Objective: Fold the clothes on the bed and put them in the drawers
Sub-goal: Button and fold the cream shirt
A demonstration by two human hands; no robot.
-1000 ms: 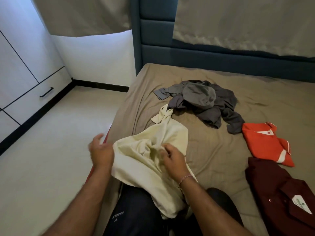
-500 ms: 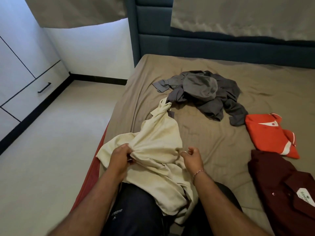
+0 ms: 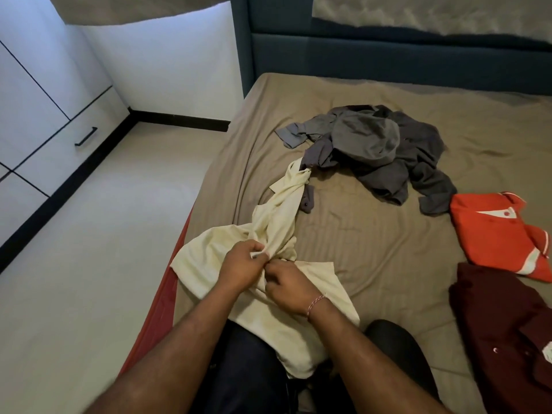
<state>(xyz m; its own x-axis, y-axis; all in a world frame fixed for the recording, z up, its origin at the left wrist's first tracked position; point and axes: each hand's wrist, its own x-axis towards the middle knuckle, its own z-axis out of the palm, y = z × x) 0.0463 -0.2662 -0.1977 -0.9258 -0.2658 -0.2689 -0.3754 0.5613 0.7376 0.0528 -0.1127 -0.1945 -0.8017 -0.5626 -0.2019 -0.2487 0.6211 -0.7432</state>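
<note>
A crumpled cream shirt (image 3: 206,258) lies across my lap and the near left part of the bed (image 3: 358,240), one end stretching up to a pile of grey clothes (image 3: 376,150). My left hand (image 3: 242,265) grips a bunched fold of the cream shirt. Right beside it, my right hand (image 3: 291,286) pinches the same cloth, the two hands almost touching. A folded orange shirt (image 3: 495,231) and a folded maroon shirt (image 3: 501,330) lie on the bed at the right.
White cabinets with a black-handled drawer (image 3: 85,135) line the left wall, across a pale floor (image 3: 98,234). A dark blue headboard (image 3: 388,58) closes the far end of the bed. My knees in dark trousers (image 3: 248,369) rest at the bed's near edge.
My hands have come together at the middle of the cream shirt; the left moved right along the cloth and the right moved in to meet it. The shirt has spread out leftward.
</note>
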